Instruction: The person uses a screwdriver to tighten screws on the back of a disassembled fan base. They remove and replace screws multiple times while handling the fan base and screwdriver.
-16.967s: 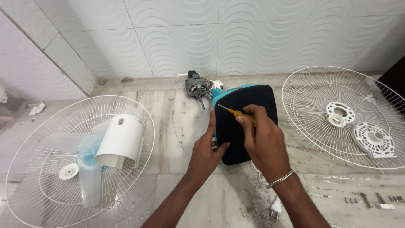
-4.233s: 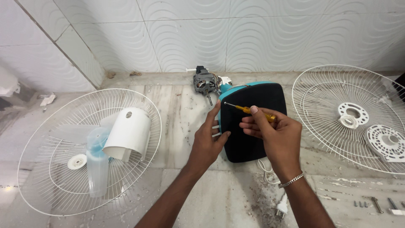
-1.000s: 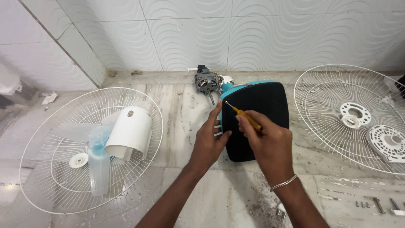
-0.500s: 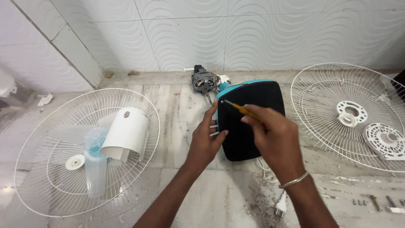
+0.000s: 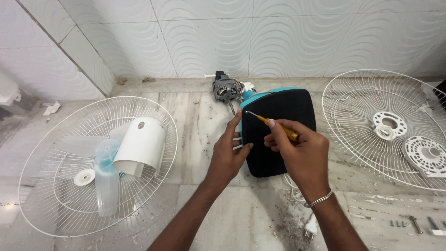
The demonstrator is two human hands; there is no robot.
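- Screwdriver, yellow-handled, sits pinched in the fingers of the right hand, its metal tip resting on the upper left corner of the black fan base.
- Left hand steadies the base's left edge, thumb pressed on the black face and fingers spread along the side.
- White plug and cord lie on the marble floor near the right wrist; loose screws lie off to the right.
- White wire grille at left holds a translucent blade and a white cover; another grille lies at right.
- Farther back, the bare motor rests by the tiled wall.
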